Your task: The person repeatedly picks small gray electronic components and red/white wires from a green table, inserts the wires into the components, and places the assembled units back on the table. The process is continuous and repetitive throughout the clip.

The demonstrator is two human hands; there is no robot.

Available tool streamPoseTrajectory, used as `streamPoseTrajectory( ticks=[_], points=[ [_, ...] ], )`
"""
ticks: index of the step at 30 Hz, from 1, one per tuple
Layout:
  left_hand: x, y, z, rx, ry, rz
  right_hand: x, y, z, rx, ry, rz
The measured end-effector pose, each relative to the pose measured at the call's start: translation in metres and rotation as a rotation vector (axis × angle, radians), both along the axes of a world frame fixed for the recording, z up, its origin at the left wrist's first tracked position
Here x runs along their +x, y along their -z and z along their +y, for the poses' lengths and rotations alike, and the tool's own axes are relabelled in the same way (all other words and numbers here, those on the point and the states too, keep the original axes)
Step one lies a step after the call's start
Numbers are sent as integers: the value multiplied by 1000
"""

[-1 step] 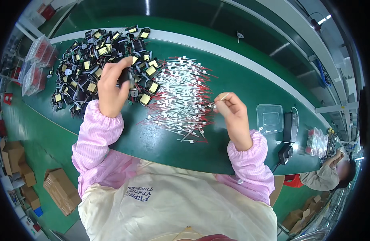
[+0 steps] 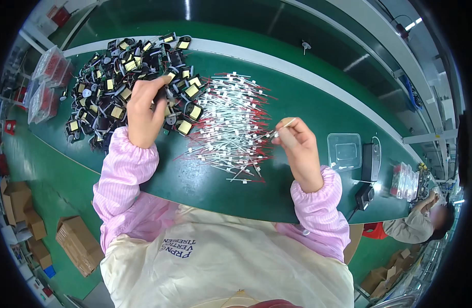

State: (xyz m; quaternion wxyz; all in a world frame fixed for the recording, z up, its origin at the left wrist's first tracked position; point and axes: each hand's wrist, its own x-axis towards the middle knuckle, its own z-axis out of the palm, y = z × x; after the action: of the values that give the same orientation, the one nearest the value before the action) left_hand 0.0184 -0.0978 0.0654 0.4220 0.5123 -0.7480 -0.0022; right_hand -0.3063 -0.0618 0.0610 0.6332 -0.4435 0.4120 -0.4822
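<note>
Your right hand (image 2: 297, 149) pinches one white sleeved wire (image 2: 283, 126) just right of the wire pile (image 2: 231, 123), its long axis pointing up-right. Your left hand (image 2: 143, 110) curls around a black transformer (image 2: 163, 97) in the transformer heap (image 2: 113, 82).

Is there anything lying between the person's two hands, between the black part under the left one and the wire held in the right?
Yes. The left hand rests on the heap of black parts, and the right hand pinches one wire. Between them lies the pile of white and red wires, spread flat on the green table.
</note>
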Motion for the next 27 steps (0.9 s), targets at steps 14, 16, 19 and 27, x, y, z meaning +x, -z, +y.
streamPoseTrajectory(
  ticks=[14, 16, 19, 27],
  points=[
    [-50, -34, 51, 795, 788, 1196, 19, -43, 29, -64, 37, -253],
    [-54, -24, 54, 812, 821, 1160, 23, -42, 32, -124, -2, -239],
    [-80, -18, 49, 666, 724, 663, 30, -43, 35, -163, -8, -124],
    [-99, -14, 43, 525, 592, 560, 39, -34, 29, -372, 24, 108]
  ],
)
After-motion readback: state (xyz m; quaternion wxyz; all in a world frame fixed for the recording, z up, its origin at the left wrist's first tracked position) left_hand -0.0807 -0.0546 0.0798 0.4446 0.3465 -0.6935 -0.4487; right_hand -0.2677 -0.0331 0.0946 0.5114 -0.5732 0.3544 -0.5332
